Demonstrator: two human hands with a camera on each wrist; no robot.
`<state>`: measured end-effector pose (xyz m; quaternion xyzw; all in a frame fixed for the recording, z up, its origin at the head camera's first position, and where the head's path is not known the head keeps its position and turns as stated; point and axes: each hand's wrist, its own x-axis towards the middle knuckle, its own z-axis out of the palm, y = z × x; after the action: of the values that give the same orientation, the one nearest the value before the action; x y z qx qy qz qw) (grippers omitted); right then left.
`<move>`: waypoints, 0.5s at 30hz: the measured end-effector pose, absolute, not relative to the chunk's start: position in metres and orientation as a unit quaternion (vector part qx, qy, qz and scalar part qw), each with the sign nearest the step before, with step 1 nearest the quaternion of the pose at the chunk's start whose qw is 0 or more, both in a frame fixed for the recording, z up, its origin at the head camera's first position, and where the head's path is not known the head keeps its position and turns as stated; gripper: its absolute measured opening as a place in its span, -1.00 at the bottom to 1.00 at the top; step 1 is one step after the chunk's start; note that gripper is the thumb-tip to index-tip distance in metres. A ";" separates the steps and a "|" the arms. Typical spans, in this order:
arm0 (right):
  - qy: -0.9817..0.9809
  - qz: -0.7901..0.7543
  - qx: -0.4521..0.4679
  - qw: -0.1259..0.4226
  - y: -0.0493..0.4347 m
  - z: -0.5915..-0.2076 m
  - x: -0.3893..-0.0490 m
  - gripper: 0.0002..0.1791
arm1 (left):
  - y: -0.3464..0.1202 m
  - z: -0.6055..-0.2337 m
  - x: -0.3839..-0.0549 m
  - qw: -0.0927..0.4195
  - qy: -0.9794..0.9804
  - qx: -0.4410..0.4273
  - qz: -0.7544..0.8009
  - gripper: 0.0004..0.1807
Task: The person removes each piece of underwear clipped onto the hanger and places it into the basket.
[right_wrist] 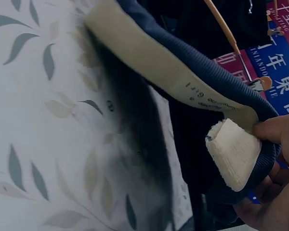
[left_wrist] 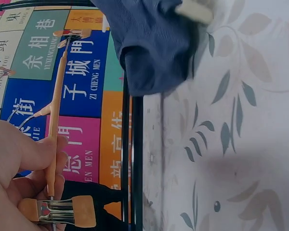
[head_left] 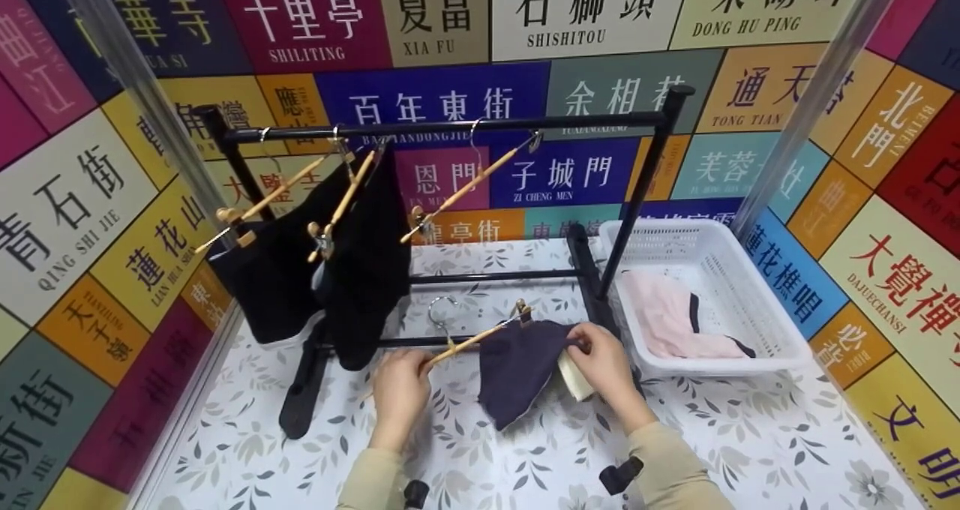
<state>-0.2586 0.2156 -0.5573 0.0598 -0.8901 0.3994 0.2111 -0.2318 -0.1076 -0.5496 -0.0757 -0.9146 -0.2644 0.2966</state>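
Observation:
My left hand grips a wooden clip hanger near its left end, with the fingers curled round the bar. A metal clip with wooden pads sits by that hand in the left wrist view. The hanger's far clip is beside the upper edge of a dark navy pair of underpants. My right hand pinches the underpants by the waistband between thumb and fingers. In the right wrist view the cream inside of the waistband shows printed letters, and a folded cream label hangs beside the thumb.
A black rack stands behind the hands, with black garments on hangers at its left. A bare clip hanger hangs further right on the rail. The white basket at right holds pink cloth. Printed panels surround the leaf-patterned table.

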 end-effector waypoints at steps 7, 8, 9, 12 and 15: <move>-0.885 0.410 0.034 0.219 0.229 -0.537 -0.262 -0.84 | -0.109 -0.545 -0.229 0.301 -0.913 -0.072 -0.265 -0.90; -0.883 0.411 0.032 0.222 0.230 -0.534 -0.262 -0.84 | -0.109 -0.545 -0.229 0.300 -0.913 -0.072 -0.266 -0.90; -0.882 0.413 0.030 0.225 0.232 -0.531 -0.262 -0.85 | -0.110 -0.544 -0.228 0.300 -0.914 -0.071 -0.266 -0.90; -0.878 0.415 0.027 0.236 0.238 -0.522 -0.262 -0.85 | -0.112 -0.544 -0.229 0.299 -0.914 -0.070 -0.264 -0.91; -0.875 0.417 0.024 0.247 0.245 -0.512 -0.264 -0.85 | -0.114 -0.543 -0.230 0.301 -0.914 -0.070 -0.261 -0.89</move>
<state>-0.2636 0.2453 -0.5123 0.0239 -0.8745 0.4167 0.2471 -0.2297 -0.1143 -0.5434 -0.0700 -0.9143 -0.2611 0.3015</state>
